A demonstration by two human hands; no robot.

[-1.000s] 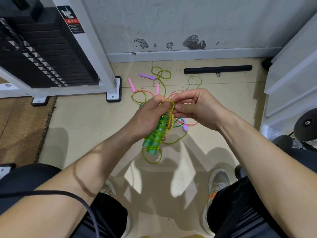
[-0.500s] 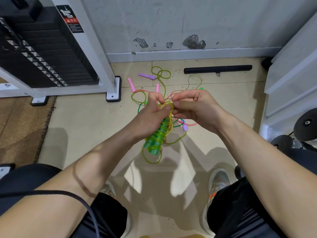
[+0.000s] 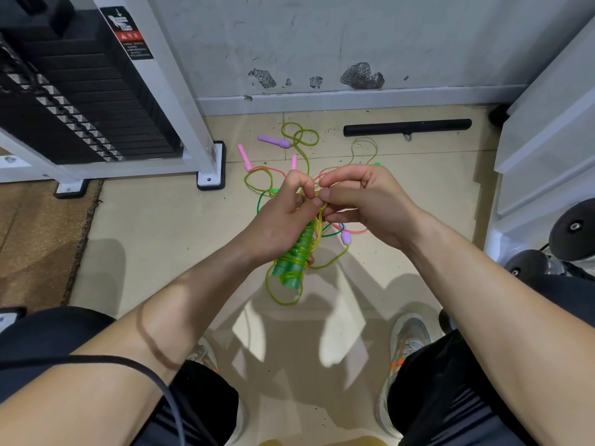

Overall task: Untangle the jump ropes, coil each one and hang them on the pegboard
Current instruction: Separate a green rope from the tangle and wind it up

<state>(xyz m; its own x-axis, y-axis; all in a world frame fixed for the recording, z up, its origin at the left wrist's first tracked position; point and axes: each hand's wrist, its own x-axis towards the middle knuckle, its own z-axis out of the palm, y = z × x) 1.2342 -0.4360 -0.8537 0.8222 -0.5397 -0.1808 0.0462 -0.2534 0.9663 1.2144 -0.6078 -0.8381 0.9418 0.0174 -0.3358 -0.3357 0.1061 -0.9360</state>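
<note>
My left hand (image 3: 283,220) grips a pair of green jump-rope handles (image 3: 294,262) with yellow-green cord wound round them; a loop of that cord (image 3: 283,292) hangs below. My right hand (image 3: 363,201) pinches the cord at the top of the handles, fingertips against my left thumb. On the floor beyond lies a tangle of ropes (image 3: 267,185): pink cord with pink handles (image 3: 244,157), a purple handle (image 3: 273,141), another purple handle (image 3: 346,237), yellow-green loops (image 3: 301,136) and a green cord. No pegboard is in view.
A weight-stack machine (image 3: 80,101) with a white frame foot (image 3: 211,175) stands at the left. A black bar (image 3: 407,127) lies by the wall. White shelving (image 3: 547,149) and dumbbells (image 3: 573,226) crowd the right. My shoes (image 3: 409,342) are below.
Both hands have shifted slightly up and closer together; my right fingertips now pinch the cord against my left thumb at the top of the handles. The floor tangle is unchanged.
</note>
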